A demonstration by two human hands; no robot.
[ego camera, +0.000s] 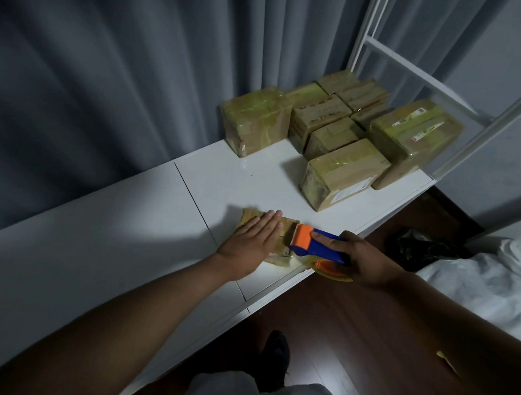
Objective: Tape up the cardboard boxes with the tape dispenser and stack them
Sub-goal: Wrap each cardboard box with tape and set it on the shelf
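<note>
Two hands work at the near edge of the white table. The left hand lies flat, fingers straight and together, pressing down on a small flat cardboard box that sits on the tabletop close to the table's front rim. The right hand grips the handle of the tape dispenser, fingers curled round the blue body, index finger stretched along its top. The dispenser's orange head touches the box at the box's 3 o'clock side, just beside the left fingertips. The orange tape wheel hangs past the table edge, below the right hand.

At 12 to 1 o'clock from the small box, well apart from it, a group of taped cardboard boxes stands at the far right end of the table. One larger box stands at the group's 9 o'clock side, another large box at its 3 o'clock side, and a medium box stands nearest the hands, at the group's 6 o'clock.

Grey curtains hang behind the table. A white metal frame rises at the 1 o'clock corner. White bedding lies at 3 o'clock, above a dark wood floor.
</note>
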